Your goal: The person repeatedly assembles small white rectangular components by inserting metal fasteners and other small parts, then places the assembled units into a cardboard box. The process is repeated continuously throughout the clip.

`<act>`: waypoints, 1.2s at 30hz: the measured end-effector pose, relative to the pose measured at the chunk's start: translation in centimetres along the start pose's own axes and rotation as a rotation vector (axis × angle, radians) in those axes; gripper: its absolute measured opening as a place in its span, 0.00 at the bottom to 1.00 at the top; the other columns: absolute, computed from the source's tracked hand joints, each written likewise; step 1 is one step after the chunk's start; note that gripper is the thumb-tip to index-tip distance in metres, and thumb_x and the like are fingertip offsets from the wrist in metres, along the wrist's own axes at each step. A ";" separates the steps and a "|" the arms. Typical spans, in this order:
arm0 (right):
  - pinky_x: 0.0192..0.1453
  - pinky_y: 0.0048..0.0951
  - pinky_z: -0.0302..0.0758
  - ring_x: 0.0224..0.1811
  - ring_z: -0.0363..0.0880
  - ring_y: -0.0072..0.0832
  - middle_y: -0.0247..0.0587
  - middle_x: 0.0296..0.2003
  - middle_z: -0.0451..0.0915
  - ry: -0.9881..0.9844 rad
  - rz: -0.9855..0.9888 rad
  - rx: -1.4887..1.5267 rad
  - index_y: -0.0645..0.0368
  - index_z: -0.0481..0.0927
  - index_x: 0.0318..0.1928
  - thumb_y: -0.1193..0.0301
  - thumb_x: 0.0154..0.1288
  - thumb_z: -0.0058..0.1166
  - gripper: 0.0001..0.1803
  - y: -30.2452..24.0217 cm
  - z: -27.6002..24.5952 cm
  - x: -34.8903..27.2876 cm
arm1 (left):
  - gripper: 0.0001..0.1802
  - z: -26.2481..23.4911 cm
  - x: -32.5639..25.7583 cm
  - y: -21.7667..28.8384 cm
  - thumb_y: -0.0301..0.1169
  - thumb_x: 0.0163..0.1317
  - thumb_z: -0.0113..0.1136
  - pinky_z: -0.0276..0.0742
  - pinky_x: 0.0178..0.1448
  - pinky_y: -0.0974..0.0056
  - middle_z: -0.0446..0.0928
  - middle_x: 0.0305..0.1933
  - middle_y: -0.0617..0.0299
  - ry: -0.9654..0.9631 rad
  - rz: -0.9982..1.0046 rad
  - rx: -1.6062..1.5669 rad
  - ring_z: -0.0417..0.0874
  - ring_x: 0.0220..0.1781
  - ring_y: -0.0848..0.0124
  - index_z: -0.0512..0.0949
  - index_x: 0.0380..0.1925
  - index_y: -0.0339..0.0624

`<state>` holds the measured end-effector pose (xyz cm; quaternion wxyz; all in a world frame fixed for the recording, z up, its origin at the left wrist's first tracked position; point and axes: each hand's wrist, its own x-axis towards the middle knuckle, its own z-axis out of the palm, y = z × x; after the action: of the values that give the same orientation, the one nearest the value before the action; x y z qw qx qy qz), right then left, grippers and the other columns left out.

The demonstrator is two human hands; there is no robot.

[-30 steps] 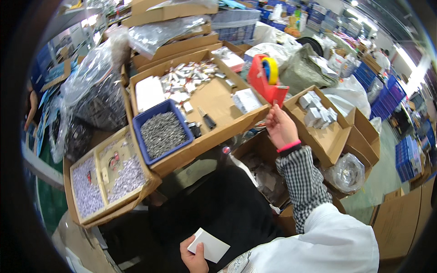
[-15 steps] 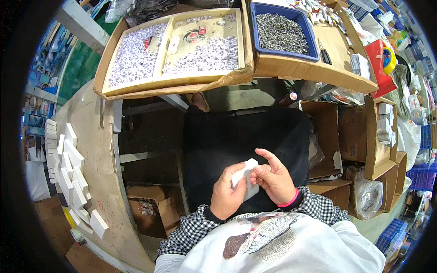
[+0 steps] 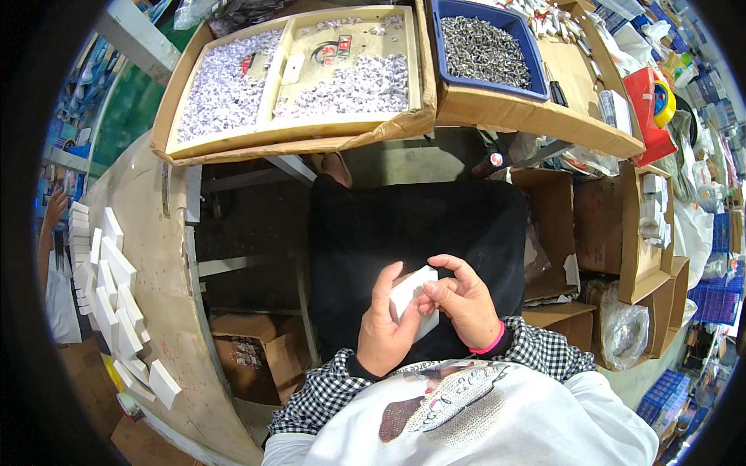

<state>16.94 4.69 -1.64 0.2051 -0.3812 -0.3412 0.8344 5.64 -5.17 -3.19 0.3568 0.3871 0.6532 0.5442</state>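
Above my lap, a small white box sits tilted between both hands. My left hand is wrapped round its left side, with the thumb across the near face. My right hand has its thumb and a finger pressed at the box's right edge near the top, while another finger arches above. What lies under the right fingertips, if anything, is too small to make out. Several similar white boxes lie in a loose heap on the bench to the left.
Ahead stands a divided wooden tray of small white pieces. Beside it a blue bin holds metal screws, near a screwdriver and a red box. Cardboard boxes stand at right. Another person's hand shows at far left.
My right thumb and finger have moved inward onto the box's edge. My left index finger has lifted a little. Another person's hand has come into view at the far left.
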 end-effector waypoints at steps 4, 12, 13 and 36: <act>0.39 0.20 0.76 0.32 0.79 0.22 0.39 0.29 0.79 -0.020 0.003 0.041 0.59 0.65 0.57 0.76 0.66 0.52 0.20 0.3 -0.5 0.2 | 0.30 0.1 0.1 -0.3 0.24 0.60 0.55 0.76 0.51 0.59 0.76 0.49 0.43 0.019 -0.049 -0.035 0.81 0.49 0.54 0.57 0.62 0.41; 0.38 0.22 0.75 0.33 0.78 0.22 0.38 0.32 0.79 0.014 -0.156 0.071 0.58 0.64 0.58 0.73 0.65 0.53 0.22 -2.1 -2.8 1.1 | 0.26 0.2 0.1 0.6 0.18 0.57 0.52 0.68 0.59 0.63 0.68 0.53 0.50 0.048 -0.079 -0.021 0.73 0.54 0.63 0.62 0.57 0.34; 0.36 0.24 0.74 0.32 0.78 0.24 0.39 0.32 0.78 0.101 -0.218 0.040 0.57 0.65 0.58 0.73 0.65 0.53 0.22 -3.8 -3.8 1.2 | 0.26 0.3 0.4 0.8 0.17 0.56 0.51 0.67 0.59 0.63 0.68 0.51 0.52 0.038 -0.098 -0.050 0.72 0.52 0.65 0.61 0.57 0.34; 0.38 0.22 0.74 0.33 0.76 0.19 0.32 0.32 0.76 0.631 -1.075 0.136 0.57 0.67 0.52 0.72 0.66 0.53 0.16 -20.5 -19.1 -0.3 | 0.23 0.7 1.1 2.4 0.22 0.61 0.55 0.67 0.57 0.64 0.69 0.51 0.53 0.002 -0.231 -0.178 0.72 0.50 0.66 0.63 0.56 0.33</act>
<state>33.66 26.44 4.27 0.7109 -0.3704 -0.3543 0.4816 6.00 -3.65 -1.01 0.4492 0.2755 0.6431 0.5556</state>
